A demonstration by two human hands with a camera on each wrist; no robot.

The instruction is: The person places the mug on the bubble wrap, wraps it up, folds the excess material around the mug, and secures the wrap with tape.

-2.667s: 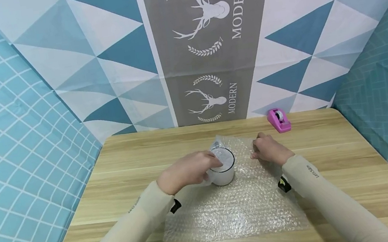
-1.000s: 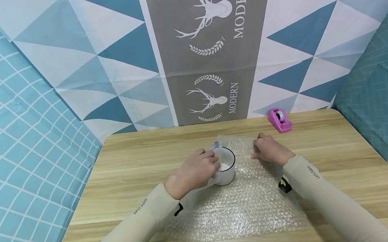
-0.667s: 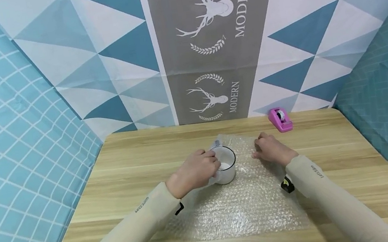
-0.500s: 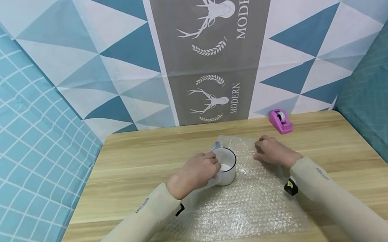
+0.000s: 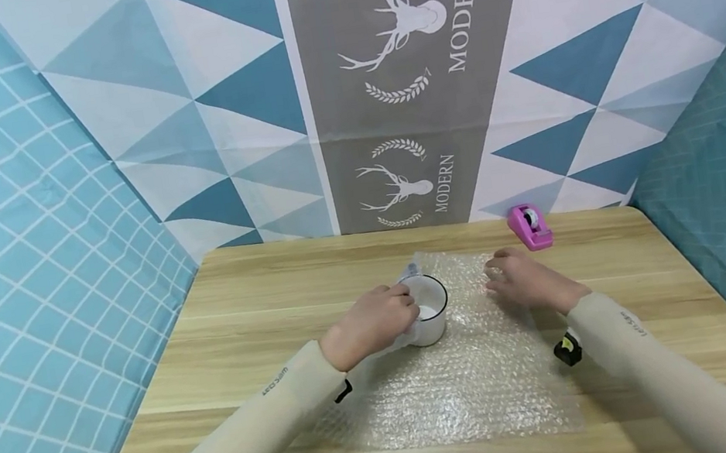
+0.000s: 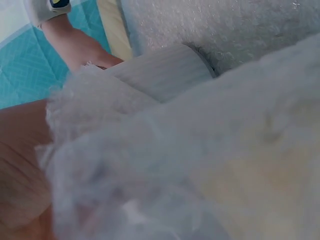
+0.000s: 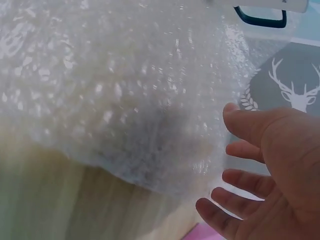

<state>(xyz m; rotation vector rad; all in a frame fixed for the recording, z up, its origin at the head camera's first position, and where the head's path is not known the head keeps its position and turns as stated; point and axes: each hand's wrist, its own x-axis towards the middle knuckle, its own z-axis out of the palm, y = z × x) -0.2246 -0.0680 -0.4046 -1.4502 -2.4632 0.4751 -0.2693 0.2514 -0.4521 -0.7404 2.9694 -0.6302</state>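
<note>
A wooden table (image 5: 257,273) bears bubble wrap (image 5: 472,390), its raised left edge pinched in a left hand (image 5: 372,323); at the wrap's right edge, a right hand (image 5: 526,279) has its fingers apart. A white mug (image 5: 430,332), upright on the wrap, could tip if the pinched edge is tugged. The right-wrist view alone shows five spread fingertips (image 7: 212,214).

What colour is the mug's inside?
White; the mug's inside shows best in the head view.

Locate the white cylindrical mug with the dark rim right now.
In the head view, the white cylindrical mug stands on the clear plastic bubble-wrap sheet, toward its far left part, just right of the left hand and left of the right hand.
</note>
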